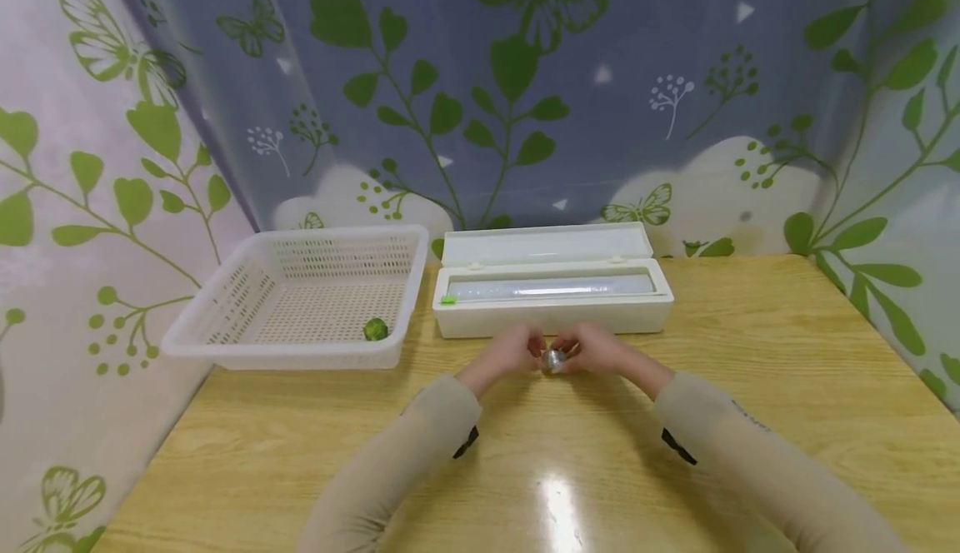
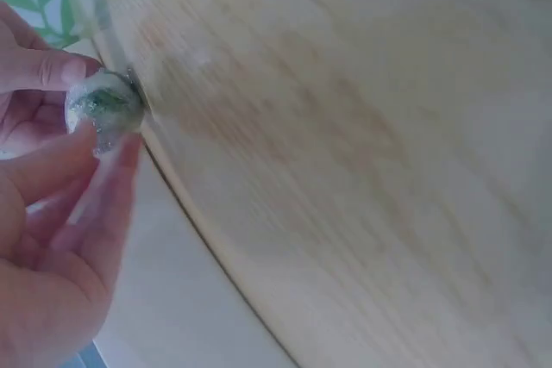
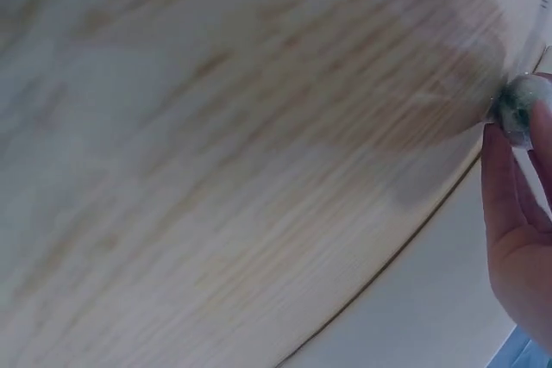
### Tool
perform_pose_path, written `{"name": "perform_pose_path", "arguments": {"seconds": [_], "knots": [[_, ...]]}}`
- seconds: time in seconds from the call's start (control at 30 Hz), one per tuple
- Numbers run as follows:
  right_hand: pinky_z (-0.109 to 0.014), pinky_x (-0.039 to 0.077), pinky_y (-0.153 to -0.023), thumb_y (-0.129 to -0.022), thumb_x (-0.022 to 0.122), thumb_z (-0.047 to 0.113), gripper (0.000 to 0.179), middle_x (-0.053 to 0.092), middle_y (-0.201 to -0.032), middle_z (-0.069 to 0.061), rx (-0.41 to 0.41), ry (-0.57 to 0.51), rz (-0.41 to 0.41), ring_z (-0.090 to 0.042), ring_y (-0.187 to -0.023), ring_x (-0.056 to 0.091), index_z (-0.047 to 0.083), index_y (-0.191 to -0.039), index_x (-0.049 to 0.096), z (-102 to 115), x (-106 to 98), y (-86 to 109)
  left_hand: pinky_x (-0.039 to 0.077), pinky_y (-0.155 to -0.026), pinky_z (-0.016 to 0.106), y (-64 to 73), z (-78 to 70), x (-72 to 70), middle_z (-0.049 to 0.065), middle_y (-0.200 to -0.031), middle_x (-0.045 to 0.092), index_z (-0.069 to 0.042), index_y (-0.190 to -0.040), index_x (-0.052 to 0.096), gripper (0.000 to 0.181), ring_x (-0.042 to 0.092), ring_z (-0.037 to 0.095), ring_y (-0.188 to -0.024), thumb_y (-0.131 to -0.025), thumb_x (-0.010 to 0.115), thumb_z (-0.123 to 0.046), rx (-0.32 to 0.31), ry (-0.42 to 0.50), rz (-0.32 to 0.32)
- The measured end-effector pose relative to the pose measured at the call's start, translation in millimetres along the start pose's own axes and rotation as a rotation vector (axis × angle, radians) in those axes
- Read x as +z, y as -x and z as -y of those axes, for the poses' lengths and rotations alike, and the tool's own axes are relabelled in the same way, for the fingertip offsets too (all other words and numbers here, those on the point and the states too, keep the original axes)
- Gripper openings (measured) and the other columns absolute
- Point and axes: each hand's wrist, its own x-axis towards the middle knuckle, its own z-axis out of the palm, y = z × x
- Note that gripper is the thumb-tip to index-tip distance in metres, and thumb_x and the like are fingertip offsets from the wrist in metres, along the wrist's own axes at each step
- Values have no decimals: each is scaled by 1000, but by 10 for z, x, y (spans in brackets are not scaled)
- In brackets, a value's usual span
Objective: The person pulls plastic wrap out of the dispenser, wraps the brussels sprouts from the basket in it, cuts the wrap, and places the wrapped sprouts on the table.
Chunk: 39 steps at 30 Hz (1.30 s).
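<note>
A small round green-and-white ball wrapped in shiny cling film (image 1: 553,361) is between both hands just in front of the white box. My left hand (image 1: 516,350) holds it from the left, thumb and fingertips at its side in the left wrist view. From the right, my right hand (image 1: 595,349) pinches the same wrapped ball (image 3: 517,109) with thumb and fingers. Behind the hands stands a long white cling film dispenser (image 1: 551,317), its lid (image 1: 547,245) raised. A roll of film (image 1: 555,287) lies inside, and a green slide cutter (image 1: 447,300) sits at the left end.
To the left stands a white perforated plastic basket (image 1: 281,353) with one small round green vegetable (image 1: 376,330) in its near right corner. The wooden table (image 1: 765,370) ends at a leaf-patterned curtain (image 1: 465,103) behind the box and basket.
</note>
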Motion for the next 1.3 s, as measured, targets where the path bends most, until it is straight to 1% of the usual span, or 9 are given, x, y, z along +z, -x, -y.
{"name": "perform_pose_path", "arguments": {"seconds": [0.03,0.13,0.27,0.37,0.63,0.73,0.9,1.07,1.3], "knots": [[-29,50,-68,-70,68,-4,23,65,-86,-13,-5,-13,11,-26,-81,61,-8,-92,63,-2,-9,1,45,-61,20,83,-172,-101,-2,-75,61,-9,-79,62,16,56,10,-69,-70,74,-14,-32,12,10],[-29,49,-67,-73,66,-1,24,65,-88,-14,-1,-17,34,-25,-82,61,-9,-95,62,8,-27,2,45,-64,19,495,-942,-545,5,-75,63,0,-78,65,7,57,13,-70,-73,69,0,-109,34,22],[-31,49,-67,-79,64,8,25,64,-90,-16,68,-35,24,-27,-84,61,-9,-97,60,33,-34,-3,42,-59,18,483,-951,-512,-1,-69,63,-4,-75,69,4,51,7,-64,-74,70,-7,-141,-59,2],[-31,49,-66,-79,64,8,20,64,-87,-16,73,-25,-11,-27,-83,61,-7,-92,61,43,-23,-7,41,-57,17,479,-968,-507,-2,-68,64,-5,-75,70,5,49,6,-61,-75,70,-10,-124,-127,2],[-22,42,-53,-78,64,2,5,64,-71,-4,-61,61,-52,-9,-62,52,-2,-77,67,39,27,-29,40,-54,14,483,-942,-513,1,-71,66,-4,-78,71,8,46,3,-57,-78,67,-11,-51,-174,28],[-20,35,-48,-77,64,1,8,59,-63,1,-111,124,-64,-4,-53,40,0,-70,66,35,45,-48,39,-53,14,492,-922,-522,2,-69,65,-3,-77,71,9,43,4,-55,-78,67,-10,-25,-155,36],[-19,37,-50,-74,67,1,11,59,-62,3,-139,182,-82,-2,-53,38,4,-64,64,27,50,-67,33,-48,15,496,-936,-536,-2,-57,57,-2,-68,69,12,36,4,-50,-77,69,-11,6,-153,48],[-20,41,-52,-73,68,1,4,63,-67,-2,-173,130,-49,-3,-56,45,1,-69,68,-7,2,-42,27,-43,15,474,-974,-537,-6,-47,43,-1,-60,65,20,31,5,-45,-77,69,-11,9,-197,57],[-26,50,-63,-75,67,1,15,65,-87,-17,-99,6,34,-22,-77,62,-7,-87,67,-50,-53,-17,29,-45,15,476,-974,-531,-5,-50,48,-1,-64,68,18,33,5,-47,-76,69,-15,29,-257,37]]}}
